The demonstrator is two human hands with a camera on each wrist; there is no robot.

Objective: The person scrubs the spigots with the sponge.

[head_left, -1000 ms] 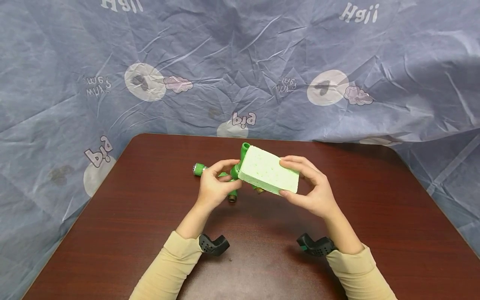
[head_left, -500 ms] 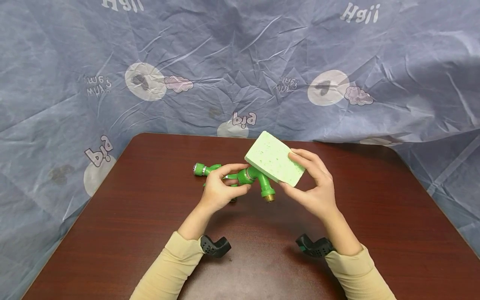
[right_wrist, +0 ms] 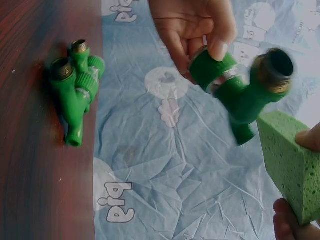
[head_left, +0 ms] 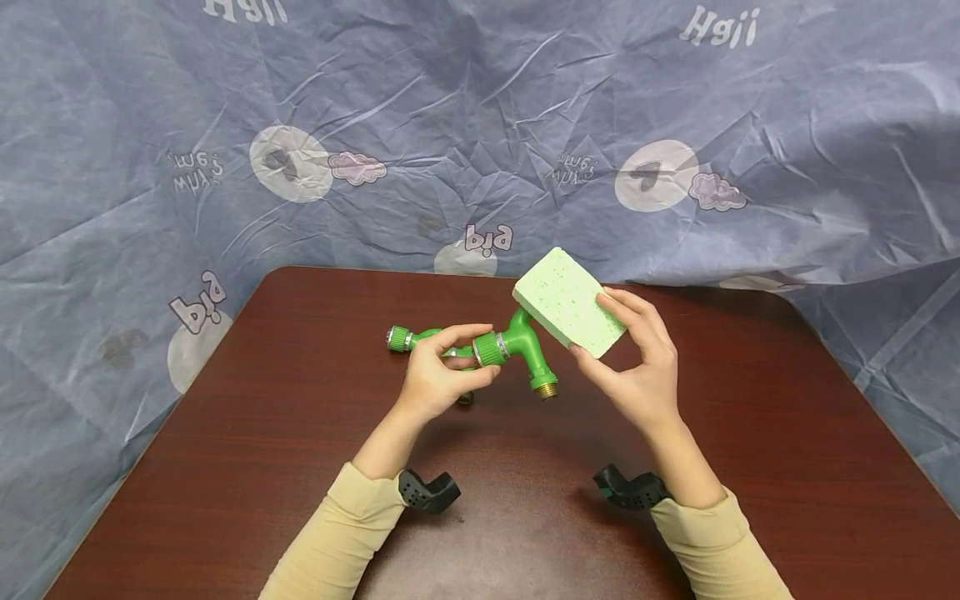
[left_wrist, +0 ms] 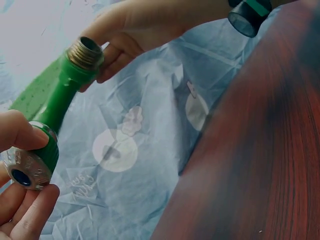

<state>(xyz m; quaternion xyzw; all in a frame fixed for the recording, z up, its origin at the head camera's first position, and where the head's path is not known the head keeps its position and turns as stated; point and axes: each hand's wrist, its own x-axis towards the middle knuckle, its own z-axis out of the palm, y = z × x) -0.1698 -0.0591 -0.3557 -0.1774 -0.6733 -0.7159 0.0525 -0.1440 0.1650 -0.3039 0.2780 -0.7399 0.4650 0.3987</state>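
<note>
My left hand (head_left: 438,375) pinches a green tap (head_left: 522,342) by its ribbed knob, thumb on one side and fingers on the other. The tap's brass threaded end (left_wrist: 85,54) points toward the left wrist camera. In my right hand (head_left: 645,367) is a pale green sponge (head_left: 572,302), gripped at its right end between thumb and fingers. The sponge is tilted and overlaps the tap's far spout in the head view. In the right wrist view, the sponge's corner (right_wrist: 272,120) is close beside the tap body. Both things are held up above the table.
Behind my left hand, more green taps (right_wrist: 75,95) with brass threads lie on the dark wooden table (head_left: 262,400), partly hidden in the head view. A wrinkled blue-grey cloth (head_left: 480,125) hangs beyond the table's far edge.
The sponge has moved up and to the right, exposing more of the tap. The tap has turned, so its brass end now shows at lower right. The left hand has barely shifted.
</note>
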